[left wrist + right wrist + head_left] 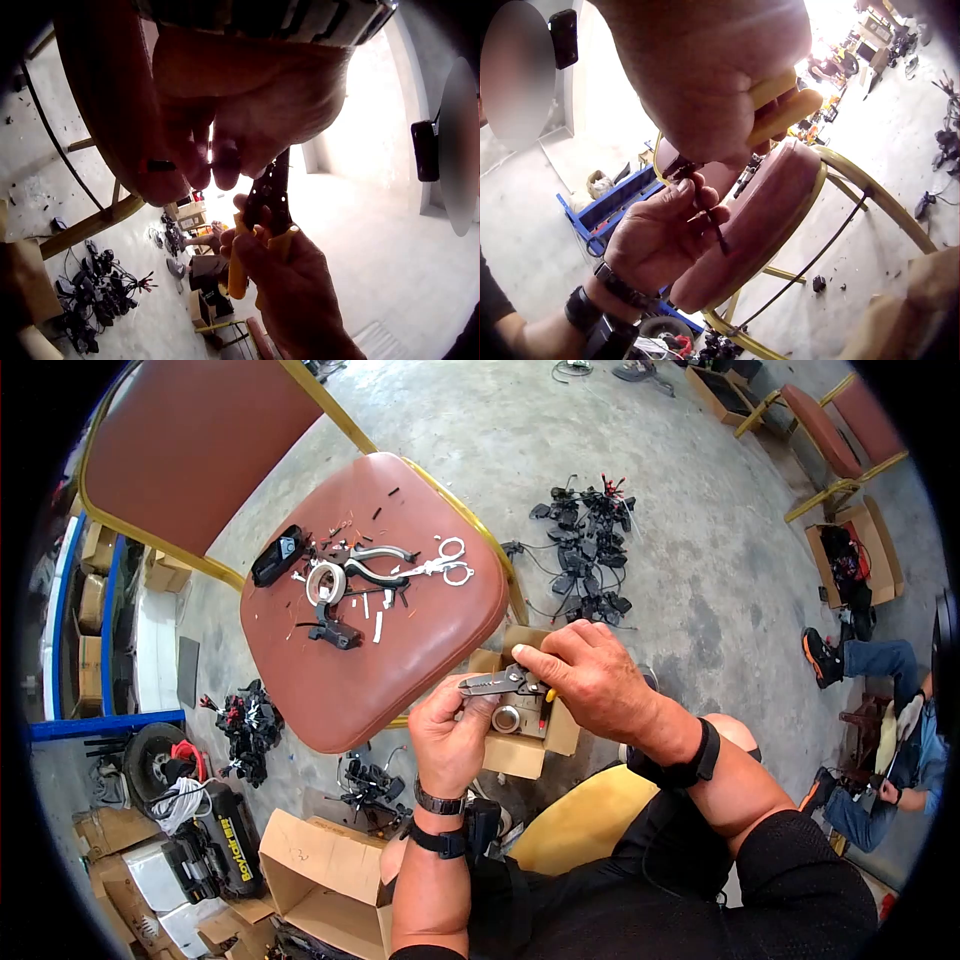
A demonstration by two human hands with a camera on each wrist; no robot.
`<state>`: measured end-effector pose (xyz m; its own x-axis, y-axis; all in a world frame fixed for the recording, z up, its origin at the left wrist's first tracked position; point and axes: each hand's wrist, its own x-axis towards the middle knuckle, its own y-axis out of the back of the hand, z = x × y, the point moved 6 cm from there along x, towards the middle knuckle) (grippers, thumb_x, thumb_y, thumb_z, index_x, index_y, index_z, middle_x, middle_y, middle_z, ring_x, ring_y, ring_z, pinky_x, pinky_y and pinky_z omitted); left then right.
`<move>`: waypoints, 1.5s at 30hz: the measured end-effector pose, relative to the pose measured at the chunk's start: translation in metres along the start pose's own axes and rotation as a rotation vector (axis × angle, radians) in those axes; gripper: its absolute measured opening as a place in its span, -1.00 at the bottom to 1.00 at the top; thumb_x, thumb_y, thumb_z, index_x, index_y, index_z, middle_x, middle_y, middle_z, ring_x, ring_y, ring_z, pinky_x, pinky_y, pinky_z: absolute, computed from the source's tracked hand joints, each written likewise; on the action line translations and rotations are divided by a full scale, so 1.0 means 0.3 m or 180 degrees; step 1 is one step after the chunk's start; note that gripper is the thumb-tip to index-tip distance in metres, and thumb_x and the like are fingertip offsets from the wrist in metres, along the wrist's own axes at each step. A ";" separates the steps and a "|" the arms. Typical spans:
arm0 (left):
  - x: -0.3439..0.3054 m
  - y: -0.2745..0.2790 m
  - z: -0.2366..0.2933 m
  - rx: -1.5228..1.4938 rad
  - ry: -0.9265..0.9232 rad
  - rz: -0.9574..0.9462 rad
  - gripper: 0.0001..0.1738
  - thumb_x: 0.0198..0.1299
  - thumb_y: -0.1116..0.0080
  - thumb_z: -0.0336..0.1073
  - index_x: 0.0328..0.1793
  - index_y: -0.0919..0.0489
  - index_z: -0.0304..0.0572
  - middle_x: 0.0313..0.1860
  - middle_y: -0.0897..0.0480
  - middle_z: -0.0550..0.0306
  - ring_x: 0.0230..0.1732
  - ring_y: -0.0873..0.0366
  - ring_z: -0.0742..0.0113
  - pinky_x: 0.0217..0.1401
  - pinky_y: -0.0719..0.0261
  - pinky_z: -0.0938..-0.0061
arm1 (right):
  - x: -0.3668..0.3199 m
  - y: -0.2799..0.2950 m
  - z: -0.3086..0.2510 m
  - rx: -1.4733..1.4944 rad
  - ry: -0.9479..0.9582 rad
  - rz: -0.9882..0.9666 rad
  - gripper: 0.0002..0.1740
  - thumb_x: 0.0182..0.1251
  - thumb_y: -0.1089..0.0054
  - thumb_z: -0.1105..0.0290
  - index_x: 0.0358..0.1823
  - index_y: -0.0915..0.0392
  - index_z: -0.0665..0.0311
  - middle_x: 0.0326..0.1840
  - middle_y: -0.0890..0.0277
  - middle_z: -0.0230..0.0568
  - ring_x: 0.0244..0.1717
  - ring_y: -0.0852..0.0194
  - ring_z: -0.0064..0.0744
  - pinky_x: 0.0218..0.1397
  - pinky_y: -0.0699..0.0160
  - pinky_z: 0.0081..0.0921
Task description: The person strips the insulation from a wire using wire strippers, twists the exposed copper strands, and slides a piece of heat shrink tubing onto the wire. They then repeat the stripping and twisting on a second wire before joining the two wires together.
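My right hand (605, 678) grips a wire stripper (492, 684) by its yellow handles (784, 118), which show clearly in the right wrist view. Its flat, dark metal head (270, 193) has small holes and points toward the left hand. My left hand (447, 738) is right at the stripper's jaws, and its thumb and fingers pinch a short, thin dark cable (714, 222) whose loose end hangs below the fingers. Beneath both hands stands an open cardboard box (515, 758) with a round silver-coloured roll (506, 719) in it.
A brown chair seat (430, 625) holds white-handled scissors (440, 564), grey-handled pliers (385, 572), a tape roll (325, 584) and scraps. Black cabled parts (585, 550) lie on the floor beyond. A larger open box (315, 855) is at lower left. Another person (900, 750) sits at right.
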<state>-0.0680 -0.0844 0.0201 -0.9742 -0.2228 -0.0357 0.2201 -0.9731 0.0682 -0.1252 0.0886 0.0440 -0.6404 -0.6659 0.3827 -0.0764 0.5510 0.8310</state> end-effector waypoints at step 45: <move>0.026 -0.026 -0.025 -0.0203 -0.0037 0.0204 -0.85 0.32 -0.29 -0.47 -0.04 -0.72 -0.37 -0.31 -0.73 0.17 -0.33 -0.63 0.51 -0.35 -0.55 0.63 | -0.037 -0.101 0.084 0.2530 -0.1126 -0.0818 -0.62 0.47 -0.20 0.41 0.27 -0.50 0.28 -0.40 -0.63 -0.08 -0.49 -0.62 -0.36 -0.34 -0.58 -0.35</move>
<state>-0.0769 -0.0789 0.0118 -0.9585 -0.2844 -0.0216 0.2843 -0.9587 0.0064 -0.1353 0.0920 0.0045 -0.7182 -0.6952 -0.0314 -0.6702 0.6789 0.2999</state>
